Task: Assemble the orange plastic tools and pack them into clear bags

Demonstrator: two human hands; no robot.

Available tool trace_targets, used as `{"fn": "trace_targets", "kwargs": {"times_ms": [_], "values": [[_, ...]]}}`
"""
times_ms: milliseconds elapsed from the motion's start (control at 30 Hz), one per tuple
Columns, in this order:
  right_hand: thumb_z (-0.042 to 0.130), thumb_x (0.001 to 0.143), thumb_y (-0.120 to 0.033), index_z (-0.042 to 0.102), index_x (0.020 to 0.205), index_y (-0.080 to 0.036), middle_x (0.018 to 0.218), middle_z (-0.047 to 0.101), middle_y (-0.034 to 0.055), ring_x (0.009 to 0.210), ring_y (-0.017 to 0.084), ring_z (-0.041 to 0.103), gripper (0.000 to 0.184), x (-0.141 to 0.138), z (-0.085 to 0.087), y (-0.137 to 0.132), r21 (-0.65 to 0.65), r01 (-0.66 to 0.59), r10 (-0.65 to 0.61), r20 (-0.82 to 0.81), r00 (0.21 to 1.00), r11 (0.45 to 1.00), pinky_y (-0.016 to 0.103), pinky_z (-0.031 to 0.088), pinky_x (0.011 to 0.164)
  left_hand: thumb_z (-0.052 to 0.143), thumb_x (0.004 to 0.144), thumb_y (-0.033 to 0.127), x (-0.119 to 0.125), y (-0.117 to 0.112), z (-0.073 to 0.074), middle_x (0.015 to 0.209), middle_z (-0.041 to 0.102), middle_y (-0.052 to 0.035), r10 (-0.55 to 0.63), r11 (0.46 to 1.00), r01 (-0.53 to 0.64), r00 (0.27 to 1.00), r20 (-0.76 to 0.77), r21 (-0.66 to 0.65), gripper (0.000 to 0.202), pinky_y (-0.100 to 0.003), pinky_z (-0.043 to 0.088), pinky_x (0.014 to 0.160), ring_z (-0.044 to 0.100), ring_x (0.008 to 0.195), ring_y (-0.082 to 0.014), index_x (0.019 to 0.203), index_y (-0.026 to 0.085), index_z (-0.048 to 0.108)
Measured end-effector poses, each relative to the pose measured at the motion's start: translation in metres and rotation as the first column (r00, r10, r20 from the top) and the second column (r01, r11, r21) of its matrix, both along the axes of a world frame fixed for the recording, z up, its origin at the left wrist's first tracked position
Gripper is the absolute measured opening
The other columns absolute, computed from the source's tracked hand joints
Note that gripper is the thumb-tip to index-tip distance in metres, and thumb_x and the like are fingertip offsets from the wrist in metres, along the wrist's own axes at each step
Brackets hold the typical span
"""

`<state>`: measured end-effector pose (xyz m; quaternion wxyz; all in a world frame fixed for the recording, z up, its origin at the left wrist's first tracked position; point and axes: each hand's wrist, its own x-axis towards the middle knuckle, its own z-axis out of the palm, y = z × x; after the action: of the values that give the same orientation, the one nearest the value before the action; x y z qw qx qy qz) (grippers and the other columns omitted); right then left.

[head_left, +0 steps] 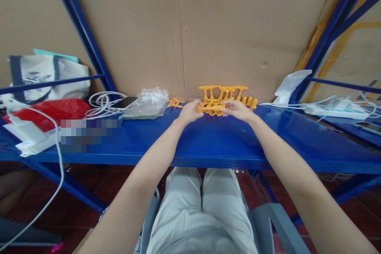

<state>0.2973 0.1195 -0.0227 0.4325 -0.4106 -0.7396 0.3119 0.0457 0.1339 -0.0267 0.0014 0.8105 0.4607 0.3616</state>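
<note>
My left hand (189, 112) is closed around the left end of a yellow plastic rod-shaped piece (210, 108), with a round end showing at the fingertips. The fingers of my right hand (237, 109) pinch the same piece at its right end. Both hands are over the back part of the blue shelf (208, 143). Right behind them stand several yellow plastic frame-like parts (222, 92) in a row. Yellow ribbed cylinders (249, 101) sit to their right, and yellow rings (219, 113) lie just below the held piece. My fingers hide part of it.
Another yellow piece (175, 102) lies left of my hands, beside a clear plastic bag (149, 101). Further left are a phone (126, 103), white cables (102, 103) and a red bag (59, 112). A cardboard sheet (223, 35) closes the back; a power strip (336, 111) is at right.
</note>
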Motion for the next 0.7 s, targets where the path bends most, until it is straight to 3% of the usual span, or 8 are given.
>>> {"fn": "trace_targets", "kwargs": {"times_ms": [133,267,400,500,700], "values": [[0.062,0.095,-0.041,0.06,0.084,-0.018,0.065,0.068,0.0018,0.053,0.012,0.065,0.026,-0.013,0.007,-0.012,-0.138,0.069,-0.079,-0.069,0.994,0.988,0.023,0.056,0.057,0.071,0.068,0.02,0.002,-0.002,0.0,0.082,0.068,-0.0003,-0.001,1.0,0.001,1.0,0.004,0.012,0.03,-0.028,0.045,0.071,0.063,0.076,-0.0195,0.095,0.021,0.06],[0.051,0.102,-0.038,0.054,0.084,-0.019,0.059,0.066,-0.0001,0.043,0.009,0.06,0.026,-0.021,0.009,-0.018,-0.223,0.139,-0.16,-0.079,0.984,0.965,0.017,0.046,0.043,0.071,0.068,0.018,0.004,-0.003,-0.001,0.082,0.069,-0.0004,0.017,1.0,-0.017,1.0,-0.003,-0.019,0.031,-0.028,0.045,0.071,0.064,0.076,-0.0199,0.096,0.021,0.06],[0.057,0.099,-0.023,0.054,0.102,-0.019,0.066,0.07,-0.0015,0.049,0.01,0.064,0.006,-0.016,0.012,-0.022,-0.272,0.076,-0.094,-0.053,0.994,0.959,0.018,0.05,0.049,0.071,0.068,0.018,0.004,-0.002,-0.002,0.083,0.069,-0.0011,0.028,0.999,-0.029,1.0,-0.005,-0.031,0.03,-0.028,0.046,0.072,0.064,0.077,-0.0201,0.096,0.021,0.06],[0.066,0.091,-0.013,0.05,0.113,-0.021,0.072,0.071,-0.0027,0.055,0.011,0.067,0.028,-0.01,0.012,-0.024,-0.267,0.006,-0.022,-0.057,0.998,0.964,0.021,0.054,0.055,0.071,0.068,0.018,0.003,-0.002,-0.002,0.082,0.069,-0.0008,0.025,0.999,-0.025,1.0,-0.004,-0.028,0.03,-0.028,0.046,0.072,0.064,0.077,-0.0201,0.096,0.021,0.06],[0.06,0.097,-0.021,0.052,0.101,-0.02,0.07,0.072,0.0001,0.054,0.01,0.065,0.009,-0.009,0.01,-0.021,-0.268,0.013,-0.019,-0.019,1.0,0.963,0.02,0.052,0.054,0.071,0.069,0.019,0.003,-0.002,-0.001,0.083,0.069,-0.0012,0.036,0.999,-0.036,0.999,-0.014,-0.033,0.03,-0.029,0.047,0.072,0.064,0.076,-0.0201,0.097,0.021,0.06]]}}
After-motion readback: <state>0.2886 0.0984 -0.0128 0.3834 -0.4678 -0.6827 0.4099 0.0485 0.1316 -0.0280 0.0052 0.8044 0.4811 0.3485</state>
